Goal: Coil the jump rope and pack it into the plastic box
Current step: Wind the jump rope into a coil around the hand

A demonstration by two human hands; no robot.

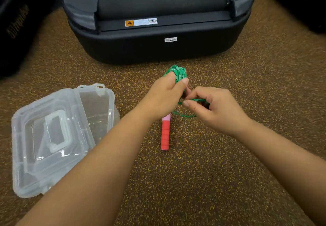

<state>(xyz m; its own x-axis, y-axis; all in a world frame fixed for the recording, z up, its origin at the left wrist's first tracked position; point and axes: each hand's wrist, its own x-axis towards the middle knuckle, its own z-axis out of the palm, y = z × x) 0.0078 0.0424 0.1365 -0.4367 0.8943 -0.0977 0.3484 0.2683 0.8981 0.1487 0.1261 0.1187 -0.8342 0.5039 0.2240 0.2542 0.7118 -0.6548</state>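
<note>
Rope handle (165, 134), red with a pink collar, lies on the speckled floor (194, 181) nearest the person, pointing away from them, its far end hidden under the left wrist. Just left of it sits the clear plastic box (98, 106), with its open lid (47, 143) lying flat on the near side; the box looks empty, though the clear walls make that hard to judge.

Above the handle, the right hand (215, 109) has its fingers curled and pinches a strand of the green rope (177, 72) between thumb and forefinger, with a slack loop drooping below it toward the floor. The left hand (167, 97) is closed round the wound bundle of rope, whose top shows past the fingers.

The step in hand looks like the last few wraps. To do it well, the right hand should keep light tension on the strand and lay each turn snug against the bundle, while the left hand holds firm so the turns do not slip off. The slack loop needs taking up before the handle is lifted.

Beyond the hands stands the dark rear end of a treadmill (158, 46).
</note>
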